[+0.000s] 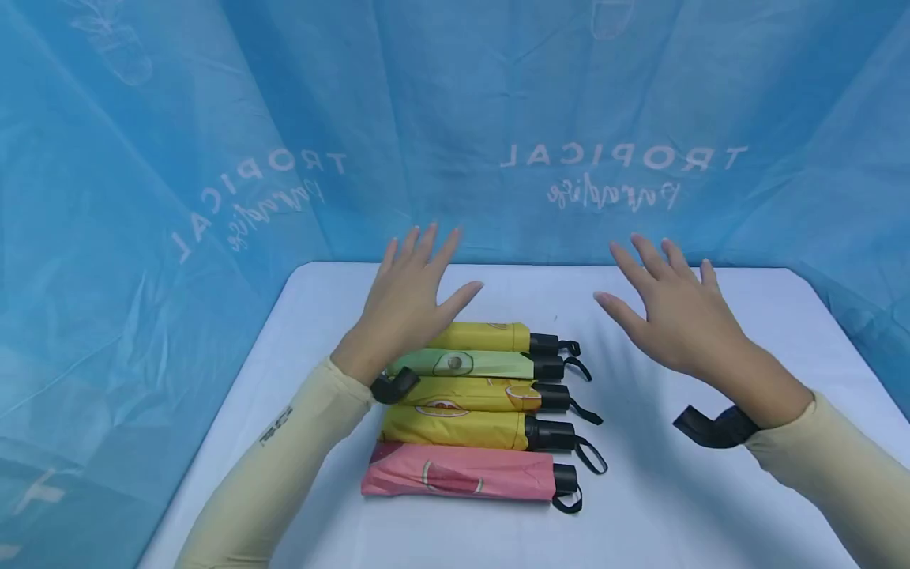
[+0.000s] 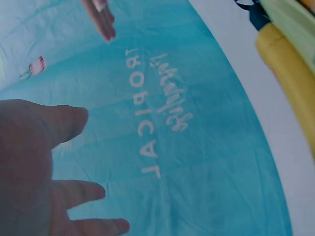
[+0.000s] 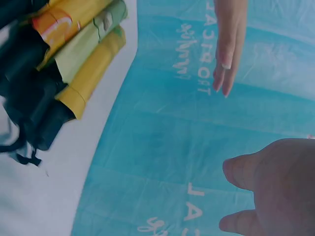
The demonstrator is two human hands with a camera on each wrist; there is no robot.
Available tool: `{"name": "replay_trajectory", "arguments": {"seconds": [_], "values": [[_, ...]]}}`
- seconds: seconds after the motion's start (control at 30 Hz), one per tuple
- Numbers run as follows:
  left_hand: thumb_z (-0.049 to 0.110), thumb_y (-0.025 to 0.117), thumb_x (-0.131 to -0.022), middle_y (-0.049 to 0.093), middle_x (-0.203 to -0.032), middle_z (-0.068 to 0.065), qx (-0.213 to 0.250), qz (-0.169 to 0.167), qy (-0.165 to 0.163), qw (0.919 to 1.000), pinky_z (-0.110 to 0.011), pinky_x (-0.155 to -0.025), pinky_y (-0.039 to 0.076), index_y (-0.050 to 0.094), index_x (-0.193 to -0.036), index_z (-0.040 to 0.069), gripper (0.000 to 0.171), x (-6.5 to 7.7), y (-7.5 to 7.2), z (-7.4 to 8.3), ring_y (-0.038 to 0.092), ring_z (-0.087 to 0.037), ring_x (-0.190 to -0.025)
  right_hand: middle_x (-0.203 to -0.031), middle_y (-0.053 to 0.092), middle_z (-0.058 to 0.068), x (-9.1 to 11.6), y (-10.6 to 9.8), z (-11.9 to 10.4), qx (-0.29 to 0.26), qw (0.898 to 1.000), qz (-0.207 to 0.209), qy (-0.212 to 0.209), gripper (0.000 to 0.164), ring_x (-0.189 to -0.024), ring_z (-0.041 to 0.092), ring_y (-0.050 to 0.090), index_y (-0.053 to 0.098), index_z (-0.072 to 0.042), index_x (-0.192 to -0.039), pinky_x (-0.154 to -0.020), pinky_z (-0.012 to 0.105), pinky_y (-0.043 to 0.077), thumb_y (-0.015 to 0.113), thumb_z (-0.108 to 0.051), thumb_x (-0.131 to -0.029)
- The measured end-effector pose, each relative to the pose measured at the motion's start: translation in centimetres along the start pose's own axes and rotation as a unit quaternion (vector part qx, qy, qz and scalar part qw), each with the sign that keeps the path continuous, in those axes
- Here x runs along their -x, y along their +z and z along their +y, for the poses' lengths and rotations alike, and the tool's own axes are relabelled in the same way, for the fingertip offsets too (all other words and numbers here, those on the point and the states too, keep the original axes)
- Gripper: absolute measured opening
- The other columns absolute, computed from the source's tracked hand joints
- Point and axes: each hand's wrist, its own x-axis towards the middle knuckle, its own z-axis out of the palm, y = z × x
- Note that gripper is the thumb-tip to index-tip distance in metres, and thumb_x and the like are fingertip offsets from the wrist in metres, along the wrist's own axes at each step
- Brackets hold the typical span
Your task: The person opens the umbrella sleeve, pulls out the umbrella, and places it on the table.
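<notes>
Five would be too exact, so several folded umbrellas lie in a row in the head view, black handles with wrist loops to the right. Nearest is a pink umbrella (image 1: 455, 474) with a watermelon print. Behind it come a yellow umbrella (image 1: 455, 427), another yellow umbrella (image 1: 476, 393) with orange slices, a green umbrella (image 1: 490, 364) with an avocado print, and a yellow umbrella (image 1: 490, 337) at the back. My left hand (image 1: 408, 304), fingers spread, is raised over the left ends of the back umbrellas and holds nothing. My right hand (image 1: 675, 316), also spread and holding nothing, is raised right of the handles.
The umbrellas lie on a white table (image 1: 640, 506). A blue curtain (image 1: 455, 134) with mirrored lettering hangs behind the table and along its left side. Black straps (image 1: 714, 427) are on both wrists, over pale sleeves.
</notes>
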Motion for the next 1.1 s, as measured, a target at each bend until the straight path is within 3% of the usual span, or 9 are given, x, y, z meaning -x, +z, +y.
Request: {"name": "replay_trajectory", "arguments": {"seconds": [0.2, 0.37, 0.57, 0.7, 0.83, 0.97, 1.1], "values": [[0.064, 0.043, -0.103, 0.015, -0.170, -0.009, 0.056, 0.046, 0.050, 0.9961, -0.055, -0.125, 0.005, 0.017, -0.165, 0.024, 0.078, 3.9, 0.8, -3.1, 0.009, -0.030, -0.156, -0.163, 0.027, 0.025, 2.8, 1.3, 0.6, 0.001, 1.000, 0.021, -0.019, 0.082, -0.149, 0.053, 0.018, 0.025, -0.012, -0.163, -0.112, 0.076, 0.017, 0.050, -0.060, -0.102], [0.052, 0.055, -0.103, 0.016, -0.170, -0.011, 0.068, 0.064, 0.085, 0.9920, -0.057, -0.124, 0.008, 0.027, -0.163, 0.018, 0.075, 7.5, 3.0, -5.6, 0.013, -0.032, -0.156, -0.159, 0.036, 0.027, 4.7, 3.3, 0.5, -0.020, 0.999, 0.035, -0.022, 0.080, -0.146, 0.054, 0.024, 0.032, -0.009, -0.161, -0.110, 0.077, 0.022, 0.056, -0.057, -0.101], [0.044, 0.064, -0.101, 0.025, -0.168, -0.004, 0.133, 0.041, 0.061, 0.9884, -0.057, -0.120, 0.027, 0.032, -0.162, 0.023, 0.072, 11.3, 5.9, -7.6, 0.024, -0.028, -0.153, -0.152, 0.050, 0.018, 7.1, 6.7, -1.0, -0.134, 0.990, 0.017, -0.024, 0.070, -0.138, 0.044, 0.047, 0.044, -0.013, -0.156, -0.103, 0.067, 0.043, 0.058, -0.053, -0.101], [0.035, 0.069, -0.100, 0.042, -0.159, 0.004, 0.208, 0.047, 0.035, 0.9764, -0.053, -0.114, 0.039, 0.045, -0.156, 0.023, 0.062, 12.8, 7.8, -8.5, 0.039, -0.021, -0.146, -0.139, 0.064, 0.004, 8.3, 9.6, -2.0, -0.257, 0.966, 0.016, -0.037, 0.052, -0.125, 0.027, 0.062, 0.058, -0.017, -0.146, -0.096, 0.051, 0.055, 0.068, -0.040, -0.100], [0.030, 0.071, -0.099, 0.058, -0.142, 0.010, 0.281, 0.055, 0.026, 0.9579, -0.046, -0.110, 0.045, 0.062, -0.141, 0.019, 0.045, 14.1, 10.0, -9.0, 0.051, -0.014, -0.136, -0.125, 0.070, -0.004, 9.4, 12.2, -2.2, -0.377, 0.925, 0.019, -0.036, 0.038, -0.111, 0.014, 0.068, 0.067, -0.018, -0.132, -0.090, 0.036, 0.059, 0.075, -0.026, -0.097], [0.028, 0.075, -0.096, 0.063, -0.128, 0.013, 0.320, 0.090, 0.010, 0.9432, -0.033, -0.104, 0.048, 0.070, -0.125, 0.019, 0.030, 15.7, 11.5, -9.6, 0.056, -0.011, -0.125, -0.118, 0.071, -0.005, 10.6, 14.4, -1.8, -0.462, 0.886, 0.009, -0.040, 0.030, -0.106, 0.015, 0.069, 0.071, -0.019, -0.121, -0.090, 0.031, 0.058, 0.079, -0.017, -0.093], [0.012, 0.077, -0.093, 0.065, -0.118, 0.005, 0.403, 0.102, 0.004, 0.9095, -0.025, -0.099, 0.050, 0.069, -0.116, 0.016, 0.024, 17.4, 12.3, -10.3, 0.061, -0.014, -0.114, -0.117, 0.071, -0.003, 11.8, 16.0, -1.4, -0.495, 0.867, -0.002, -0.052, 0.029, -0.105, 0.017, 0.068, 0.073, -0.019, -0.117, -0.089, 0.031, 0.058, 0.080, -0.012, -0.090]]}}
